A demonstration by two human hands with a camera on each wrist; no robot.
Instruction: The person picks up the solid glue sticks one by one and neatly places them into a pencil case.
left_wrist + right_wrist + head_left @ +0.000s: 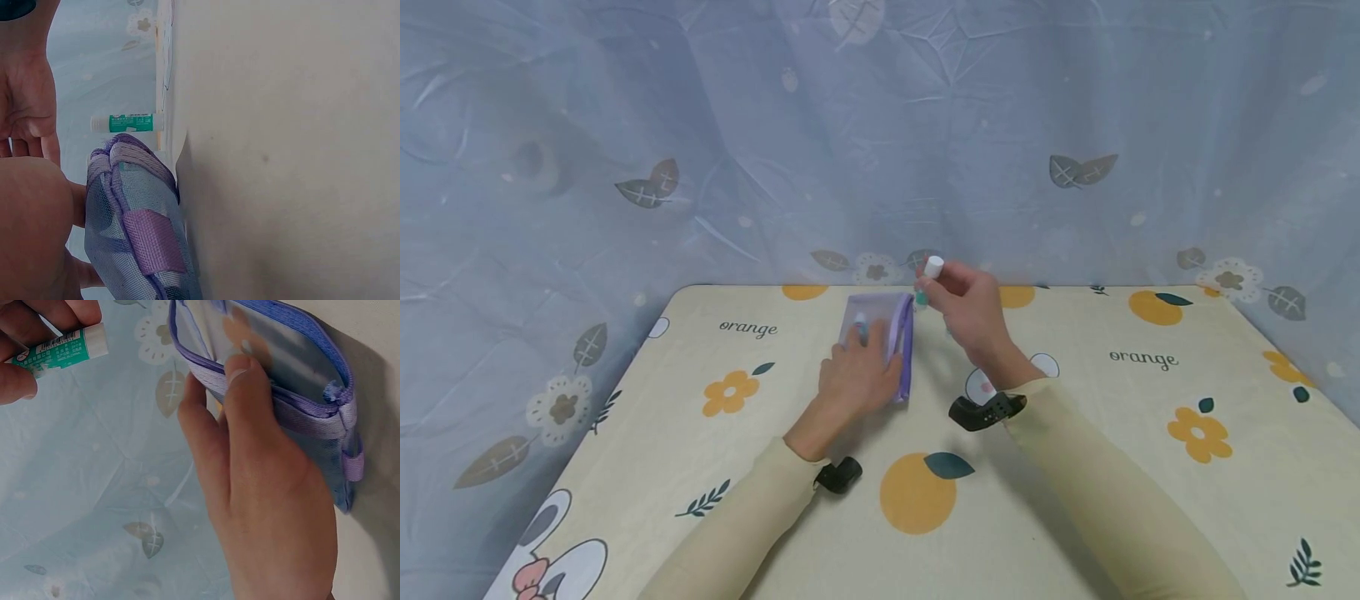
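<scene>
My left hand [861, 375] grips the side of a pale mesh pouch [306, 434] with purple zip edging. In the right wrist view the pouch's mouth gapes, and one digit reaches over its rim while other fingers lie outside. A small white-and-blue thing [861, 321] shows by the left fingertips against the mesh. Right of the pouch, my right hand [973, 312] is raised and pinches a green glue stick [65, 350] with white ends. In the left wrist view, a green-and-white glue stick [131, 122] appears upright beyond the pouch, below the right hand.
The table wears a cream cloth [1037, 517] printed with oranges, flowers and lettering. A blue-grey patterned curtain [880, 125] hangs right behind the table's far edge. Black bands [987, 411] sit around both wrists.
</scene>
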